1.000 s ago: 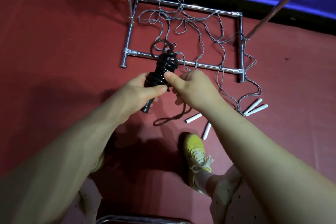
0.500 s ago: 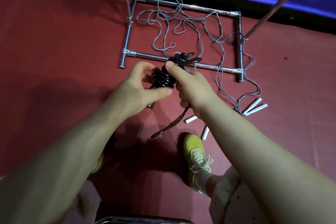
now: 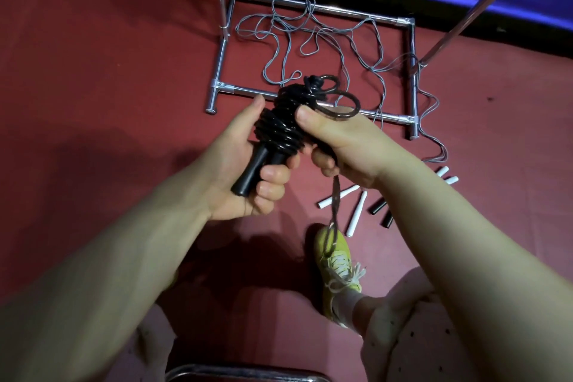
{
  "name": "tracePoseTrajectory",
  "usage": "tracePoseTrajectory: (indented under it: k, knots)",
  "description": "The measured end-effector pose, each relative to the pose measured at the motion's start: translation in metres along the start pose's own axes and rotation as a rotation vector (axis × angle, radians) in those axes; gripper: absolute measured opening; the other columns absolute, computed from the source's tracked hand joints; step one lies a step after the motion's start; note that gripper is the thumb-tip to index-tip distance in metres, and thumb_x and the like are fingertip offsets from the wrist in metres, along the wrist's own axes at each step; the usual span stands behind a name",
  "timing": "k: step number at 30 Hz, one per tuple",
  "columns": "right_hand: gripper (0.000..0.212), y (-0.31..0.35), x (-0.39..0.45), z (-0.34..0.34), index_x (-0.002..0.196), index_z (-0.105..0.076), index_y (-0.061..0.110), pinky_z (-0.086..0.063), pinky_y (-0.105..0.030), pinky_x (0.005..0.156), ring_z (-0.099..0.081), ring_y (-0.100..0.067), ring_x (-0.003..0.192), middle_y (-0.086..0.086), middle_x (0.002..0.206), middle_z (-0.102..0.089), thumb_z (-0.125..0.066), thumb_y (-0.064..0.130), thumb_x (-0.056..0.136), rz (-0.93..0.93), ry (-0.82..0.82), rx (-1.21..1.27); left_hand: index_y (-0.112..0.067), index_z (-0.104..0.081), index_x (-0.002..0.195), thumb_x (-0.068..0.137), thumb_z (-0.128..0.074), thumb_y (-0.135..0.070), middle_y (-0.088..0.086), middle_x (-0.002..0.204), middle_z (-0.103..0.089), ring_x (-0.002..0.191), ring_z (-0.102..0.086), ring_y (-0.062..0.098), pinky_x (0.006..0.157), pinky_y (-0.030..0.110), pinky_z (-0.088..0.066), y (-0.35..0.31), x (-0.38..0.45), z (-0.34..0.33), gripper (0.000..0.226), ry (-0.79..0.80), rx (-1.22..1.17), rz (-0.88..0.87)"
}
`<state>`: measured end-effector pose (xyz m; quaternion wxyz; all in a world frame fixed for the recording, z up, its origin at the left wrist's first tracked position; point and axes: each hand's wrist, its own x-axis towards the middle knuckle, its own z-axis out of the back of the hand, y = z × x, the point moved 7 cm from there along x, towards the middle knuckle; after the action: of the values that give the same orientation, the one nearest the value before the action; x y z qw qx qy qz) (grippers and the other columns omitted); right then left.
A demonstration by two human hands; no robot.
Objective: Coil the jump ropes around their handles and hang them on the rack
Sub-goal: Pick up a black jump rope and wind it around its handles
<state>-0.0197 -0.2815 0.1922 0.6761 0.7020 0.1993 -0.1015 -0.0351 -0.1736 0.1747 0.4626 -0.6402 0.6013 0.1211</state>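
Left hand [image 3: 238, 170]: curled round the black handles [image 3: 257, 169], gripping them low, thumb up beside the coil.
Right hand [image 3: 344, 146]: closed on the black rope [image 3: 285, 121], thumb pressed against the coil, lower fingers pinching the loose tail.
Black rope: wound thick round the handles' upper half, held between both hands above the red floor [image 3: 93, 71]; small loops sticking out at top right, tail hanging below the right hand toward a yellow shoe [image 3: 336, 257].
Grey ropes [image 3: 322, 37]: loose tangle over the rack base [image 3: 310, 8] on the floor.
White handles [image 3: 356, 211]: on the floor, right of the shoe.
Rack uprights: two poles rising out of view.
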Motion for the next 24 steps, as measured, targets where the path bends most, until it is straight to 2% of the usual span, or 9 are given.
tracePoseTrajectory:
  k: [2,5,8,12,15,17,18,21,24]
  knots:
    - [0.034,-0.004,0.001,0.002,0.067,-0.055,0.02,-0.03,-0.02,0.039,-0.036,-0.012,0.037,0.002,0.051,-0.047,-0.053,0.042,0.093,-0.065,-0.06,-0.119,-0.013,-0.054,0.066,0.073,-0.026,-0.082,-0.006,0.044,-0.032,0.036,-0.028,0.009,0.043,0.02,-0.016,-0.002,0.002,0.007,0.074,-0.088,0.026,-0.016]
    - [0.047,-0.015,0.002,0.005,0.069,-0.057,0.013,-0.037,-0.023,0.045,-0.041,-0.013,0.039,0.002,0.048,-0.047,-0.051,0.055,0.09,-0.194,-0.163,-0.236,-0.015,-0.053,0.067,0.079,-0.023,-0.08,-0.006,0.045,-0.037,0.038,-0.031,0.01,0.044,0.021,-0.019,-0.007,0.005,0.019,0.073,-0.237,0.132,-0.077]
    - [0.034,-0.022,0.002,-0.003,0.079,-0.056,0.014,-0.043,-0.026,0.052,-0.036,-0.008,0.04,0.004,0.052,-0.041,-0.057,0.046,0.09,-0.259,-0.141,-0.022,-0.017,-0.056,0.068,0.083,-0.028,-0.074,-0.006,0.049,-0.045,0.042,-0.039,0.01,0.049,0.024,-0.027,-0.014,0.004,0.028,0.065,-0.375,0.26,-0.155]
    - [0.017,-0.027,-0.003,-0.013,0.074,-0.053,0.017,-0.044,-0.016,0.041,-0.034,-0.001,0.036,0.007,0.055,-0.041,-0.064,0.024,0.085,-0.395,-0.075,0.382,-0.021,-0.06,0.072,0.084,-0.047,-0.061,-0.007,0.055,-0.054,0.051,-0.046,0.009,0.055,0.024,-0.038,-0.02,0.002,0.04,0.044,-0.513,0.335,-0.204]
    - [0.019,-0.028,-0.004,-0.016,0.073,-0.051,0.017,-0.037,-0.011,0.039,-0.036,0.0,0.036,0.007,0.062,-0.043,-0.067,0.024,0.068,-0.446,-0.022,0.447,-0.023,-0.064,0.077,0.084,-0.057,-0.049,-0.011,0.06,-0.061,0.061,-0.052,0.01,0.068,0.029,-0.045,-0.025,0.0,0.045,0.028,-0.574,0.394,-0.263]
    - [0.017,-0.028,-0.005,-0.016,0.075,-0.052,0.018,-0.032,-0.01,0.039,-0.038,0.001,0.039,0.006,0.066,-0.045,-0.067,0.023,0.067,-0.461,-0.013,0.431,-0.026,-0.064,0.081,0.078,-0.067,-0.045,-0.01,0.07,-0.064,0.067,-0.054,0.01,0.077,0.033,-0.048,-0.028,-0.001,0.045,0.02,-0.586,0.407,-0.312]
    - [0.014,-0.029,-0.006,-0.016,0.075,-0.053,0.018,-0.032,-0.009,0.039,-0.04,0.001,0.041,0.006,0.067,-0.047,-0.066,0.022,0.072,-0.464,-0.01,0.418,-0.027,-0.063,0.083,0.069,-0.072,-0.044,-0.01,0.075,-0.064,0.07,-0.054,0.01,0.078,0.033,-0.048,-0.029,-0.001,0.045,0.024,-0.582,0.42,-0.326]
    - [0.013,-0.032,-0.008,-0.017,0.075,-0.055,0.018,-0.034,-0.009,0.038,-0.047,-0.002,0.047,0.003,0.071,-0.051,-0.06,0.017,0.087,-0.492,-0.011,0.399,-0.032,-0.057,0.094,0.054,-0.068,-0.045,-0.012,0.086,-0.061,0.078,-0.055,0.006,0.075,0.03,-0.048,-0.029,-0.001,0.044,0.044,-0.573,0.475,-0.326]
    - [0.012,-0.032,-0.01,-0.017,0.078,-0.058,0.013,-0.039,-0.011,0.038,-0.056,-0.004,0.05,0.001,0.076,-0.055,-0.055,0.011,0.09,-0.528,0.01,0.379,-0.038,-0.05,0.105,0.069,-0.078,-0.035,-0.015,0.086,-0.058,0.077,-0.054,0.002,0.072,0.027,-0.044,-0.029,0.001,0.046,0.046,-0.549,0.591,-0.356]
